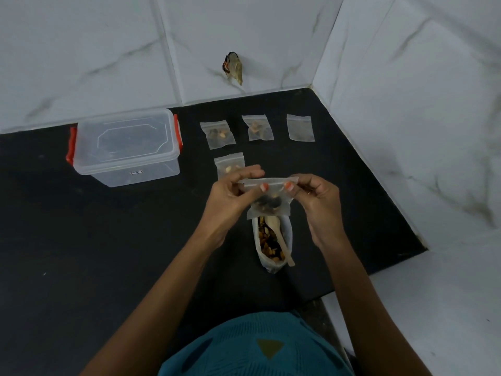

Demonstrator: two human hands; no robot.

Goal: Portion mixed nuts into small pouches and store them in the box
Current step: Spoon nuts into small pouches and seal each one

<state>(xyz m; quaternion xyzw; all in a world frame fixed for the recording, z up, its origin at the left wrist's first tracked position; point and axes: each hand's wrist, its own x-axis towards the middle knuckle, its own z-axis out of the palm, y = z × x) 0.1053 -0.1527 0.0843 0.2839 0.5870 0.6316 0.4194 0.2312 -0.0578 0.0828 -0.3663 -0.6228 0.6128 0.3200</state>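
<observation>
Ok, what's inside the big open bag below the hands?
Mixed nuts and a wooden spoon, its handle poking out of the bag. The held pouch covers the bag's far end, so that part is hidden.

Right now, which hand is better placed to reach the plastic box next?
Probably the left hand: the lidded plastic box stands on its side, while the right hand pinches the pouch farther away.

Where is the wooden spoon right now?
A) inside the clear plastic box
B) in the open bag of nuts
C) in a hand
B: the pale wooden spoon lies in the open clear bag of mixed nuts, its handle sticking out.
</observation>
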